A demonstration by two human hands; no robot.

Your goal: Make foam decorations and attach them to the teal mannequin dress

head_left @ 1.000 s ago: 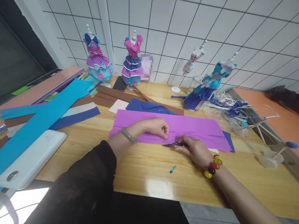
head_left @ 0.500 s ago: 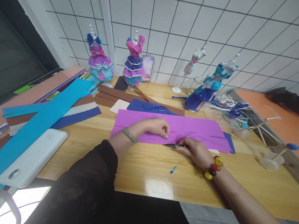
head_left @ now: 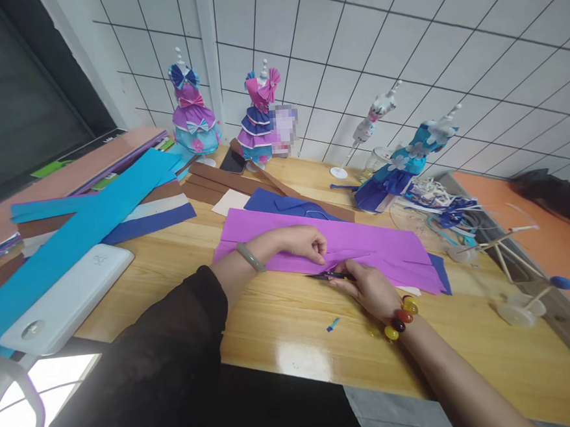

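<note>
My right grip (head_left: 374,290) is round the scissors (head_left: 326,276) at the near edge of the purple sheet (head_left: 365,237), mid-tabletop (head_left: 272,312). Left grip (head_left: 302,241) is curled shut on top; imo flat pressure and level blades help avoid bunching.

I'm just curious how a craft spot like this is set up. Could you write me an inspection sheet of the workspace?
Surface: wooden table, glare near its front edge.
Work things: purple sheet; dark scissors at its near edge.
Clutter: blue strips at left, small blue scrap in front, tangled ribbons at right.
Hands: left hand on the sheet, fingers curled; right hand holding the scissors.
Cables: nothing seen.
Surroundings: tiled wall behind small dress forms.
</note>
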